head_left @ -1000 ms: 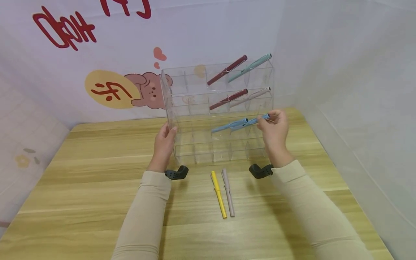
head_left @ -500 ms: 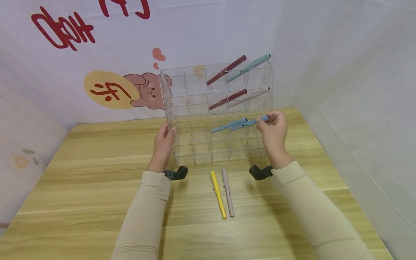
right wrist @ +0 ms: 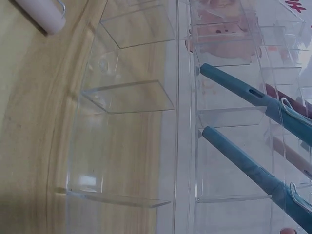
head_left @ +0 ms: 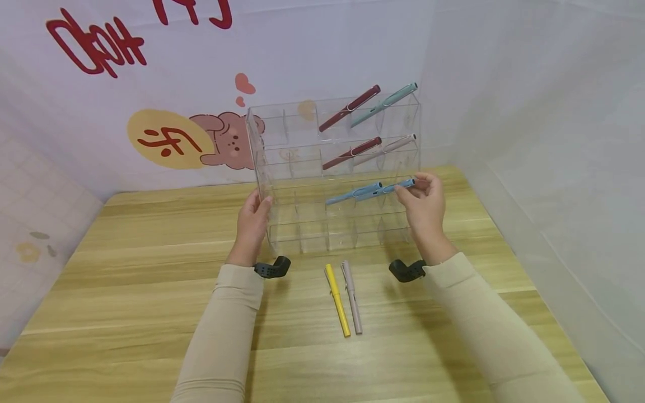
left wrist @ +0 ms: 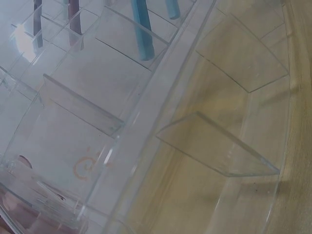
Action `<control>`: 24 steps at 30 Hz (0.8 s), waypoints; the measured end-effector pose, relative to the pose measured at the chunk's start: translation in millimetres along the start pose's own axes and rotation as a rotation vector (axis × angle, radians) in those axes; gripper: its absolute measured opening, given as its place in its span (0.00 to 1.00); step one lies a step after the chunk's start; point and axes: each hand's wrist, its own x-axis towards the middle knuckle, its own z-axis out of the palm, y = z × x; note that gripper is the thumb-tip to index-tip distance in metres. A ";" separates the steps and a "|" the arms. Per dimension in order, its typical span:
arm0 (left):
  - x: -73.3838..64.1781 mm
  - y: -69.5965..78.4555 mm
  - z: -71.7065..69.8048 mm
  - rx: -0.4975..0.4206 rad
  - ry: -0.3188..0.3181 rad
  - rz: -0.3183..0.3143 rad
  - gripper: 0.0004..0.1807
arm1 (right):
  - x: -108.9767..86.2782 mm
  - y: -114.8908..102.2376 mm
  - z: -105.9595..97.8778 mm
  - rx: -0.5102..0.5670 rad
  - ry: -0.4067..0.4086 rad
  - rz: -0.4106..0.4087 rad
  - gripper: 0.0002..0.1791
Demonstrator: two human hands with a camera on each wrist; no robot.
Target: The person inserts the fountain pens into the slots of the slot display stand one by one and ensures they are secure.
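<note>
A transparent acrylic pen rack (head_left: 340, 240) with tiered compartments stands on the table. My left hand (head_left: 253, 225) grips its left side, thumb at the front edge; other fingers are partly hidden. On the third tier from the top lie two blue pens: the left blue pen (head_left: 345, 196) and the right blue pen (head_left: 388, 189). My right hand (head_left: 424, 204) is beside the right pen's upper end, thumb just below it. In the right wrist view only a fingertip (right wrist: 287, 231) shows, slightly apart from the right blue pen (right wrist: 246, 163).
Upper tiers hold two dark red pens (head_left: 353, 153), a teal pen (head_left: 385, 104) and a pale pink pen (head_left: 390, 149). A yellow pen (head_left: 338, 302) and a greyish-pink pen (head_left: 353, 299) lie on the wooden table (head_left: 151, 302) before the rack. A printed cloth (head_left: 327, 45) hangs behind.
My right thumb has slipped down off the right blue pen, leaving its upper part uncovered. The left hand keeps its grip on the rack, and the pens look unmoved.
</note>
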 end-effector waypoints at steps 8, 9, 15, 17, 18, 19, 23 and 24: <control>-0.3 -1.5 -1.3 -0.002 -0.005 -0.013 0.28 | -17.6 6.2 -12.0 -0.011 0.005 0.097 0.32; -0.1 -1.2 -1.3 -0.001 -0.005 -0.015 0.29 | -20.4 7.4 -13.2 -0.020 -0.010 0.112 0.32; 1.0 -0.6 -0.1 -0.002 -0.004 -0.017 0.29 | -36.6 18.0 -15.5 -0.123 -0.144 0.189 0.29; 1.4 -0.7 0.2 -0.002 -0.004 -0.017 0.29 | -41.1 22.7 -14.7 -0.157 -0.186 0.205 0.28; 1.7 -0.7 0.3 -0.001 -0.002 -0.017 0.29 | -43.3 25.0 -13.9 -0.174 -0.203 0.214 0.27; 1.9 -0.8 0.5 -0.001 -0.002 -0.016 0.29 | -45.0 27.8 -13.2 -0.193 -0.221 0.221 0.26; 2.8 -0.7 0.4 0.014 0.009 -0.010 0.28 | -51.4 37.6 -8.0 -0.265 -0.294 0.241 0.25; 3.1 -0.7 0.3 0.016 0.010 -0.009 0.28 | -53.0 39.7 -6.3 -0.283 -0.313 0.243 0.25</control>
